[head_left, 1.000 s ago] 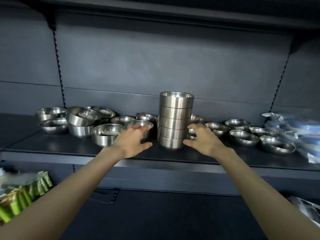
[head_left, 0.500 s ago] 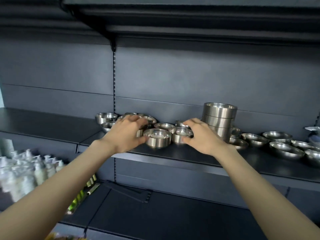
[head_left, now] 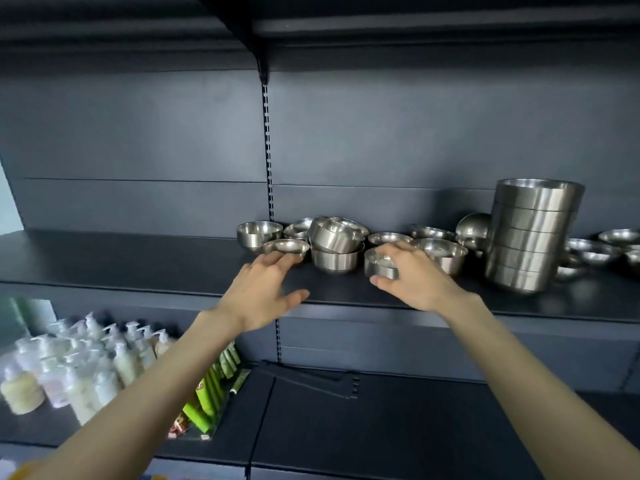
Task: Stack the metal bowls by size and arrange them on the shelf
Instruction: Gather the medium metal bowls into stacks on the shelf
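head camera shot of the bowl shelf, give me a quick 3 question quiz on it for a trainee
1. True or false: the tall stack stands to the right of the right hand.
2. The right hand grips: A) the small bowl B) the tall stack C) nothing.
3. Fill in: the pump bottles stand on the shelf ____ the bowls' shelf.

Key: 1 true; 2 A; 3 below.
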The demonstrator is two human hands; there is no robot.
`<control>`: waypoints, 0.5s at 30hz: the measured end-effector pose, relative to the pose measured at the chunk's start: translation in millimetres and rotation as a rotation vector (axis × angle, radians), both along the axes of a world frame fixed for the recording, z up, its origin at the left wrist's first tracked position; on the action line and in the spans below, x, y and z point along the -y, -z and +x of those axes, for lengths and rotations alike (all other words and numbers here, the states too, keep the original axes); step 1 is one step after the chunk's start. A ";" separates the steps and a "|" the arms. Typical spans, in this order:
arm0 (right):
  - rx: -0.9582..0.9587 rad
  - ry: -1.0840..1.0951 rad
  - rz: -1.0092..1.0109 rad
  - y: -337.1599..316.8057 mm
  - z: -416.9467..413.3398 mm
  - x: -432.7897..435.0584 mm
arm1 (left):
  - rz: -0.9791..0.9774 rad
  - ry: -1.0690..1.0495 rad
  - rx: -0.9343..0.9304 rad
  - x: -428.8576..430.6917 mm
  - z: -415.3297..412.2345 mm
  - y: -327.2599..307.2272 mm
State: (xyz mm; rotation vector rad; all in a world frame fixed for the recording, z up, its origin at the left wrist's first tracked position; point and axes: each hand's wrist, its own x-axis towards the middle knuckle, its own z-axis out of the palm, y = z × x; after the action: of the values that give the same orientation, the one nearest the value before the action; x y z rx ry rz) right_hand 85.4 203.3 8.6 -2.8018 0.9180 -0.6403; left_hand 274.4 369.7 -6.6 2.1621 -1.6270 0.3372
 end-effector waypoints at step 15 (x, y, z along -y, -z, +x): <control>0.061 0.027 0.086 5.1 110.7 102.6 | -0.117 0.141 -0.395 137.5 115.4 34.1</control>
State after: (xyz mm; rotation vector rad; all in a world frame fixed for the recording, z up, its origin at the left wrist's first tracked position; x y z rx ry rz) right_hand 196.2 100.7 3.6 -2.6835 0.9493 -0.6693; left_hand 389.8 232.2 -40.7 1.8707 -1.4811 -0.0367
